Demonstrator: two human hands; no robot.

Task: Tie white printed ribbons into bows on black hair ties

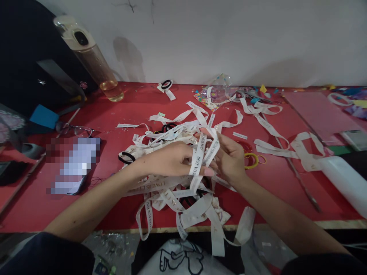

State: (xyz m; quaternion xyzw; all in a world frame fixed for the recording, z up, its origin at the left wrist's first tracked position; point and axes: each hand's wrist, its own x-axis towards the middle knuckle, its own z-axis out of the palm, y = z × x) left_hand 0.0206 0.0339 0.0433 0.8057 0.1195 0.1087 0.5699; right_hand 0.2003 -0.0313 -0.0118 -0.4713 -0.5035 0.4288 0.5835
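Note:
My left hand (179, 158) and my right hand (229, 154) meet above a heap of ribbons at the table's middle. Between them runs a white ribbon (197, 160) printed in dark letters, "BEST WISHES FOR YOU", crossing itself in a loop. My left thumb and fingers close on its lower part. The right fingers, curled and partly hidden behind the loop, hold its upper part. Beneath both hands spreads the ribbon heap (169, 200), some strips with gold print, mixed with black hair ties (126, 157). One ribbon end (218, 240) hangs over the table's front edge.
The red table (269, 198) meets a pale wall. At left stand a bottle (97, 65) with some liquid, glasses (82, 131) and a phone (76, 164). A yellow ring (251, 161) lies right of my hand; farther right are loose ribbon (306, 151), a thin rod (301, 183) and a white roll (344, 183).

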